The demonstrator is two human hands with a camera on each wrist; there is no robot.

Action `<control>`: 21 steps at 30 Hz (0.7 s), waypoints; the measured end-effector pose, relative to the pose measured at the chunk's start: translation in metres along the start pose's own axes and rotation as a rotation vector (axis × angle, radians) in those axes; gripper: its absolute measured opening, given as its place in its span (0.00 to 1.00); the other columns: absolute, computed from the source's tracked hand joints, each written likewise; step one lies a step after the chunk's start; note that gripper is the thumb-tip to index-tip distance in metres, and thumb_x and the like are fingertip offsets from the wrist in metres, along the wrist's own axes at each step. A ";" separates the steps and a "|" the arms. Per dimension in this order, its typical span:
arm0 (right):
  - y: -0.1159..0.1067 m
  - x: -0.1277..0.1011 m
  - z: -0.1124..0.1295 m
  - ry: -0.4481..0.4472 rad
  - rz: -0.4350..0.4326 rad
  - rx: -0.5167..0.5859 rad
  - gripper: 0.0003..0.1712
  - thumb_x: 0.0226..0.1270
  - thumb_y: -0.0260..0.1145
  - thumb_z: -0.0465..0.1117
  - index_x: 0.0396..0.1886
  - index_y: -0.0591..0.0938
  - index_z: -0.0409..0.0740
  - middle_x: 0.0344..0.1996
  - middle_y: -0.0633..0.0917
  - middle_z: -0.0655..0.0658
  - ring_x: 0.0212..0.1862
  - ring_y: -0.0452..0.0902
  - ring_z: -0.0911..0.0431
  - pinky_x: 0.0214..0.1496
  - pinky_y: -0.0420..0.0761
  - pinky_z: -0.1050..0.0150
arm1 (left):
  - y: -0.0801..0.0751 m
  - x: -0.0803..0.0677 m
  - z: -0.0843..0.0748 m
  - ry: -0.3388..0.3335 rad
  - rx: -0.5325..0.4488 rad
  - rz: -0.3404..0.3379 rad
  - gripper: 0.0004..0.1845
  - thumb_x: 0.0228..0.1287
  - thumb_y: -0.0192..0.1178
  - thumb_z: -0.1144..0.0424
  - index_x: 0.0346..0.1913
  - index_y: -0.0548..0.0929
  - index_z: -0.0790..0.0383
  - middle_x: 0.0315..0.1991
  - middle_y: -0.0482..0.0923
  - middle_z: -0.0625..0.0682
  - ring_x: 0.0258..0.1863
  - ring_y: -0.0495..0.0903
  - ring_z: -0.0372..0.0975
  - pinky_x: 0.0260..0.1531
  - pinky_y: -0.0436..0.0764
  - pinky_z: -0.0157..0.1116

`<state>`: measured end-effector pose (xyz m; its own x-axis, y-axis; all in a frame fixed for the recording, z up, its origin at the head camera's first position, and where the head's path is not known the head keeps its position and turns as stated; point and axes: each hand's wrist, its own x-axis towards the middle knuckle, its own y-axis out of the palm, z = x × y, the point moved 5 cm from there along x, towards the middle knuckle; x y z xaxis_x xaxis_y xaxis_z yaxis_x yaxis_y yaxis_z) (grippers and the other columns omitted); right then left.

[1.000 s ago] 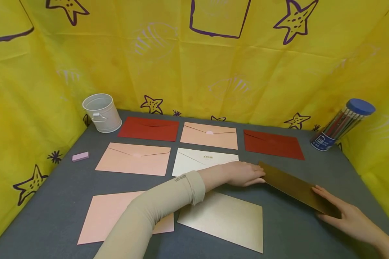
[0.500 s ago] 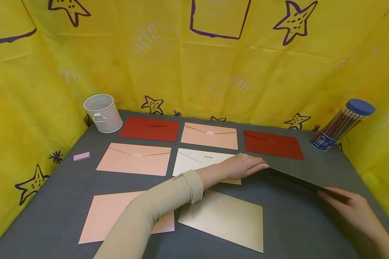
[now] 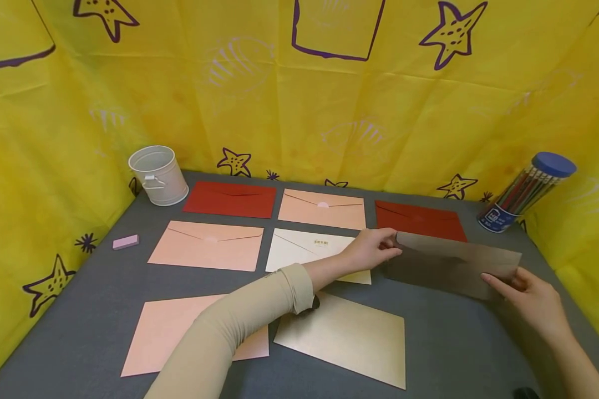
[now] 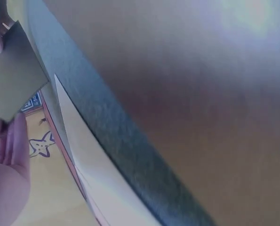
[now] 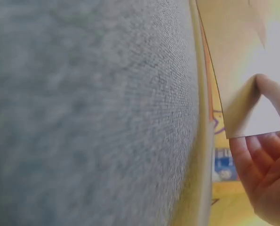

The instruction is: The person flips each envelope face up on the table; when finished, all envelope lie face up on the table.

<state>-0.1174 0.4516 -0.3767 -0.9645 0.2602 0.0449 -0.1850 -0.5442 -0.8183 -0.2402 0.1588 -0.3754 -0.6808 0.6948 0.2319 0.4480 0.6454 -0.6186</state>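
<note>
A brown metallic envelope (image 3: 451, 265) is held up off the grey table (image 3: 459, 349), its broad face tilted toward me. My left hand (image 3: 379, 247) pinches its left edge, reaching across in a beige sleeve. My right hand (image 3: 521, 291) grips its lower right corner with thumb and fingers. The left wrist view is blurred and shows the envelope (image 4: 12, 80) with my fingers (image 4: 10, 146) at its edge. In the right wrist view, my fingers (image 5: 267, 155) curl round the envelope's corner (image 5: 243, 108).
Flat on the table lie two red envelopes (image 3: 229, 198) (image 3: 421, 220), three pink ones (image 3: 322, 208) (image 3: 207, 245) (image 3: 174, 332), a cream one (image 3: 306, 248) and a gold one (image 3: 346, 339). A white bucket (image 3: 158, 173) and pink eraser (image 3: 125, 241) sit left, a pencil tube (image 3: 529, 191) right. Yellow cloth walls surround the table.
The brown envelope has been raised from the table and turned up, from lying low to edge-on to facing me. My left hand went from lying at its edge to pinching it.
</note>
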 end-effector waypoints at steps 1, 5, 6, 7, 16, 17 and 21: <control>0.002 0.002 0.000 0.003 0.004 -0.021 0.26 0.65 0.66 0.59 0.30 0.70 0.41 0.15 0.66 0.51 0.21 0.60 0.57 0.22 0.56 0.61 | 0.001 0.000 0.003 -0.052 -0.023 -0.003 0.20 0.65 0.65 0.65 0.57 0.78 0.68 0.39 0.86 0.53 0.35 0.83 0.32 0.34 0.76 0.20; 0.009 0.012 0.000 0.009 0.043 -0.099 0.34 0.65 0.64 0.61 0.49 0.73 0.33 0.33 0.79 0.36 0.37 0.73 0.46 0.34 0.70 0.53 | 0.003 -0.003 0.013 -0.205 -0.063 -0.017 0.27 0.60 0.68 0.66 0.62 0.75 0.68 0.37 0.84 0.52 0.33 0.83 0.32 0.33 0.76 0.21; 0.011 0.014 -0.001 0.010 0.061 -0.110 0.37 0.65 0.64 0.61 0.51 0.72 0.30 0.37 0.79 0.31 0.39 0.73 0.41 0.37 0.71 0.48 | 0.003 -0.004 0.015 -0.227 -0.072 -0.019 0.28 0.59 0.69 0.67 0.63 0.75 0.69 0.36 0.84 0.51 0.32 0.83 0.32 0.33 0.76 0.22; 0.013 0.016 -0.001 0.007 0.081 -0.121 0.41 0.65 0.63 0.61 0.55 0.70 0.27 0.42 0.78 0.28 0.43 0.73 0.37 0.41 0.71 0.43 | 0.003 -0.004 0.016 -0.245 -0.080 -0.018 0.30 0.58 0.69 0.68 0.63 0.74 0.69 0.36 0.84 0.51 0.31 0.83 0.32 0.33 0.76 0.22; 0.022 0.025 0.003 -0.032 0.156 -0.193 0.41 0.65 0.63 0.62 0.52 0.70 0.24 0.39 0.78 0.30 0.41 0.73 0.37 0.39 0.72 0.45 | 0.009 -0.007 0.018 -0.269 -0.031 0.067 0.31 0.51 0.71 0.72 0.60 0.73 0.71 0.33 0.77 0.49 0.28 0.79 0.29 0.30 0.74 0.21; 0.023 0.025 0.003 -0.040 0.155 -0.204 0.39 0.65 0.64 0.61 0.49 0.71 0.26 0.36 0.78 0.33 0.39 0.73 0.39 0.37 0.71 0.48 | 0.009 -0.007 0.017 -0.257 -0.009 0.077 0.27 0.51 0.71 0.72 0.56 0.75 0.71 0.33 0.76 0.49 0.27 0.79 0.29 0.29 0.73 0.21; 0.025 0.027 0.005 -0.065 0.163 -0.236 0.32 0.65 0.65 0.60 0.39 0.72 0.33 0.30 0.76 0.42 0.34 0.71 0.45 0.33 0.67 0.54 | 0.011 -0.007 0.015 -0.220 0.078 0.109 0.20 0.51 0.72 0.69 0.46 0.77 0.70 0.32 0.75 0.49 0.27 0.75 0.29 0.29 0.71 0.22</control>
<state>-0.1489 0.4412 -0.3927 -0.9894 0.1285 -0.0674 0.0149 -0.3719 -0.9281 -0.2399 0.1562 -0.3951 -0.7446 0.6675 -0.0028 0.4850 0.5382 -0.6893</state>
